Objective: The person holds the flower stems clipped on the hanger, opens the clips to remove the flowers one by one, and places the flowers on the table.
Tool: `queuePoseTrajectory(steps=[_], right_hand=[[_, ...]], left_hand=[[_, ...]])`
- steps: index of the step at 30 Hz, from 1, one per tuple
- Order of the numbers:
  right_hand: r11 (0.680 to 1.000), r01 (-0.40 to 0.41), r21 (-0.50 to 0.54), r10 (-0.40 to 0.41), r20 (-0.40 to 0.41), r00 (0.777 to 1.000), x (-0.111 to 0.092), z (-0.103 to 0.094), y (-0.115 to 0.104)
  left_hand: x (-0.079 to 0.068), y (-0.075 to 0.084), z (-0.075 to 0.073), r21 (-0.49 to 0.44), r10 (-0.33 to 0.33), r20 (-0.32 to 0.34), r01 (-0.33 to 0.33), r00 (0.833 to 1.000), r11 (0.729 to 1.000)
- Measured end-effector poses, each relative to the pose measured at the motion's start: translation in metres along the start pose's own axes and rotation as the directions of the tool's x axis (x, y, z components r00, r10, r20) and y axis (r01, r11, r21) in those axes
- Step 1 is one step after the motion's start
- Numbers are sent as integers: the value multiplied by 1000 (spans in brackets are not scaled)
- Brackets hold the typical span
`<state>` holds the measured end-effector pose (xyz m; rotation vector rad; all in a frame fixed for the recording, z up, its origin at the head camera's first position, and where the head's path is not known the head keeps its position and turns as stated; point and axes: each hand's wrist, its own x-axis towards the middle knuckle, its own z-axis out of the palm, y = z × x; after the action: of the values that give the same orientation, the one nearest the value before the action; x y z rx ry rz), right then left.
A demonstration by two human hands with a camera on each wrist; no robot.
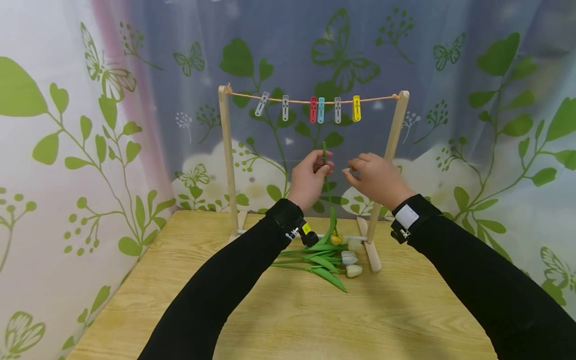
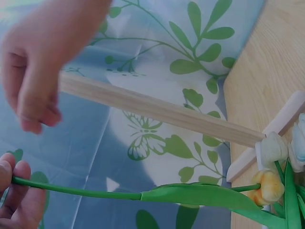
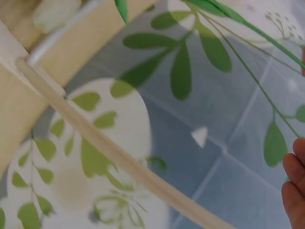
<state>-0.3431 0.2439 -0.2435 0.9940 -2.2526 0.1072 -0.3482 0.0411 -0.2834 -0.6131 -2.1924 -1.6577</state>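
Note:
My left hand [image 1: 310,177] pinches the green stem of an artificial yellow tulip [image 2: 268,188] near its end. The tulip hangs head down, its bloom low by the tabletop flowers in the head view. To the right of the stem is my right hand [image 1: 375,177], apart from it, with fingers loosely bent; in the left wrist view I see nothing between them. Above both hands, a red clothespin [image 1: 313,110], a blue clothespin [image 1: 321,110], a yellow clothespin [image 1: 357,108] and several grey ones hang on an orange cord [image 1: 297,101].
The cord runs between two wooden posts, left [image 1: 228,165] and right [image 1: 392,135]. A foot [image 1: 372,257] of the stand rests on the wooden table [image 1: 405,310]. White tulips [image 1: 354,271] with green stems lie below the hands. A patterned curtain [image 1: 189,130] stands behind.

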Motion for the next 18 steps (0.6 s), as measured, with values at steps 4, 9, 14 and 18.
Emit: queuePoseTrajectory(steps=[4,9,14,18], right_hand=[[999,8,41,-8,13,1000,-10,15,-8],[995,-36,90,31,56,998,-17,34,-17],[991,-56,119,46,86,995,-27,50,-22],[988,-60,139,48,87,995,-33,60,-26]], left_hand=[[-2,-1,-3,-11,-4,-10,4,1000,1000],[-6,1,-9,-15,-12,-32,11,999,1000],[-9,1,-11,-44,-19,-53,17,998,999],[-9,1,-13,-117,-29,-83,19,996,993]])
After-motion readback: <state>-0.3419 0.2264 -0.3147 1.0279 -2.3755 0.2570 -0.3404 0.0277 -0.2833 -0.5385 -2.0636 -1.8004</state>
